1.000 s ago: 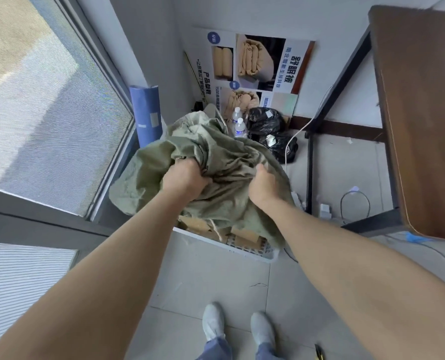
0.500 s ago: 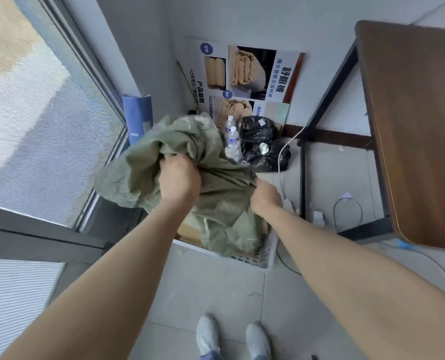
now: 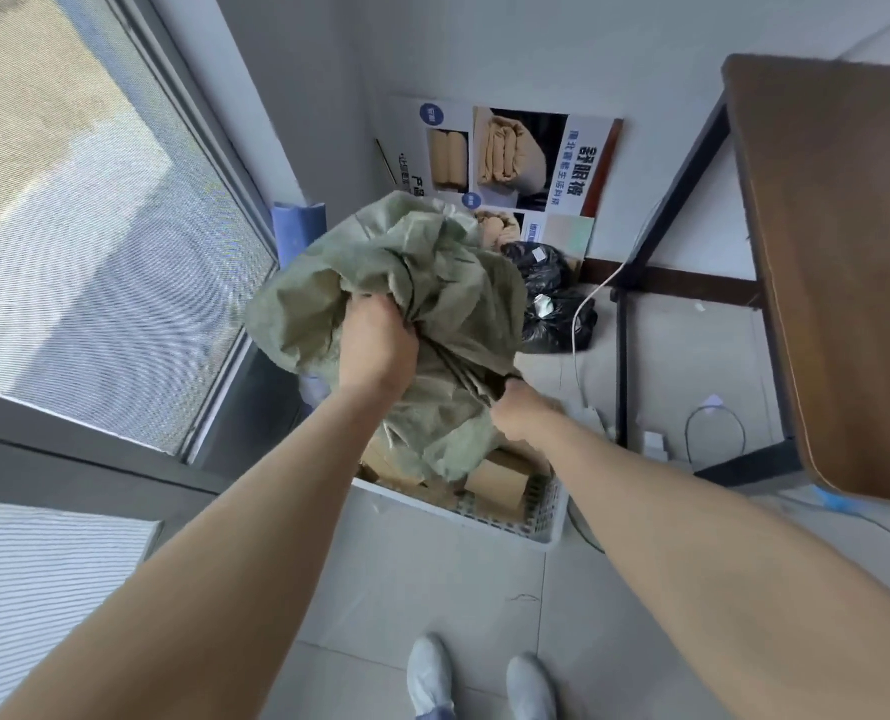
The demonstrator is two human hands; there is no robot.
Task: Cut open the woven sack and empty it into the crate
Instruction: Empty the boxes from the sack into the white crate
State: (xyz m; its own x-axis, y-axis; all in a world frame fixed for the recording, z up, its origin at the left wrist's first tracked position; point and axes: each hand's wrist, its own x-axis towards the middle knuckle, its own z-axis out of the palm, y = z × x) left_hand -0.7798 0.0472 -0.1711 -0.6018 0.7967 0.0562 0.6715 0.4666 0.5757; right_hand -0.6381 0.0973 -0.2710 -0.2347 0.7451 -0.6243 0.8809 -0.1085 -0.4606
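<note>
The left hand (image 3: 378,345) is fisted on bunched fabric of the green sack (image 3: 422,262), held above the white crate (image 3: 505,527). The right hand (image 3: 523,415), lower, grips the sack's right fold. Brown boxes (image 3: 495,490) lie in the crate beneath the sack's hanging end.

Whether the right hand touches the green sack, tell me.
Touching. The head view shows the right hand gripping a bunched fold of the green sack.
</note>
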